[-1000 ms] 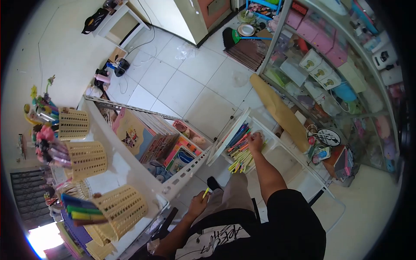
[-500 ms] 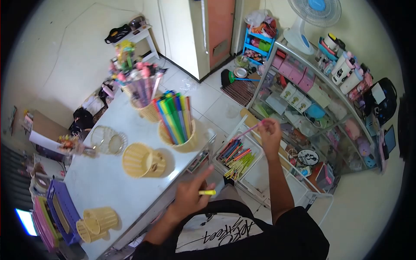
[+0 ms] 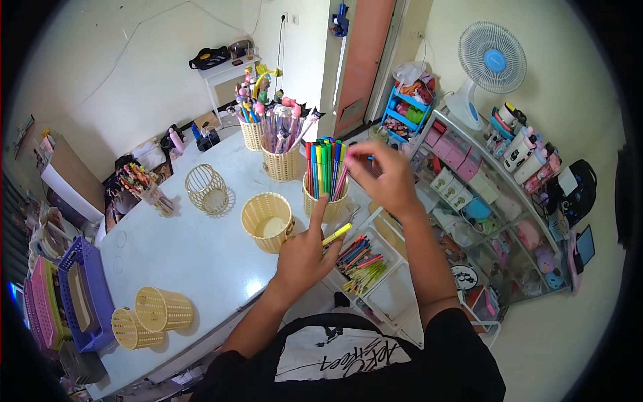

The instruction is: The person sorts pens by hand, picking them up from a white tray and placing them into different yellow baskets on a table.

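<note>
Head view is taken from above, and a black shirt with white lettering [image 3: 338, 362] is seen at the lower edge. Just beyond it, the left hand [image 3: 305, 258] is held over the rim of a white table [image 3: 181, 254]; its fingers are curled together around a yellow marker [image 3: 337, 234], with the forefinger stretched upward. Beside it a white tray [image 3: 382, 285], lower than the table, is filled with loose coloured pens. On the smooth, glossy table top two small woven yellow baskets [image 3: 153, 316] are lying near the front, next to a purple crate [image 3: 80, 295] that is partly cut off. Further, an empty round yellow basket [image 3: 267, 221] and a thin wire basket [image 3: 204, 189] are standing apart. Behind them a yellow cup of markers [image 3: 325, 177] is placed upright, and the right hand [image 3: 383, 179] is held just beside it, its fingers pinched on a pink pen [image 3: 341, 181] which leans at the cup's rim. Whether the pen is already inside cannot be told. More baskets with cartoon-topped pens [image 3: 271, 124] are standing at the far edge. On the right a glass showcase [image 3: 489, 201] is seen, its contents blurred, and a white-blue fan [image 3: 491, 60] is placed above. White walls and an orange door [image 3: 362, 60] close the room.
</note>
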Demonstrator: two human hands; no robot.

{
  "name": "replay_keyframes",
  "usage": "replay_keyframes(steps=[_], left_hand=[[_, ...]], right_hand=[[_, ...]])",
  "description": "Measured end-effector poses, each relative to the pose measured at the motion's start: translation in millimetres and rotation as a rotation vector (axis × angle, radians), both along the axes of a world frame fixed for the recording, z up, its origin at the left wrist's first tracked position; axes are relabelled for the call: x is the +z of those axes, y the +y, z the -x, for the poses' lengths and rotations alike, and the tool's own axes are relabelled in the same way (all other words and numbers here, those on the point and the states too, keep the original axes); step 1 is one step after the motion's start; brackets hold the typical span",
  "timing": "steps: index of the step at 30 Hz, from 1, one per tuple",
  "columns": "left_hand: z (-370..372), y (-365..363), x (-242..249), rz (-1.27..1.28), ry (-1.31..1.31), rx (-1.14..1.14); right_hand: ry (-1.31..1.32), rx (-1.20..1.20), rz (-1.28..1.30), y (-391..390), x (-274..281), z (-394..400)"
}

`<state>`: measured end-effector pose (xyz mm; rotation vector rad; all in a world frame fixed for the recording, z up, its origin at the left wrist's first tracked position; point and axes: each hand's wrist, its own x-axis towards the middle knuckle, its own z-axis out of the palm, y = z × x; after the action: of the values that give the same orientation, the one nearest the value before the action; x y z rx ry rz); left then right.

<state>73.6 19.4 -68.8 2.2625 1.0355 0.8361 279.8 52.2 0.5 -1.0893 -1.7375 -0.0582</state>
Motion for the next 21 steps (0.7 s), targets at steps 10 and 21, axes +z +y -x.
replay_keyframes(steps=[10, 21], left_hand=[[1, -17, 13, 0.361, -0.496, -0.167], [-15, -1, -5, 0.102, -0.619, -0.190]], right_hand=[[0.215, 0.194, 0.192, -65, -14, 26], [0.284, 0.255, 0.064, -68, -32, 49]])
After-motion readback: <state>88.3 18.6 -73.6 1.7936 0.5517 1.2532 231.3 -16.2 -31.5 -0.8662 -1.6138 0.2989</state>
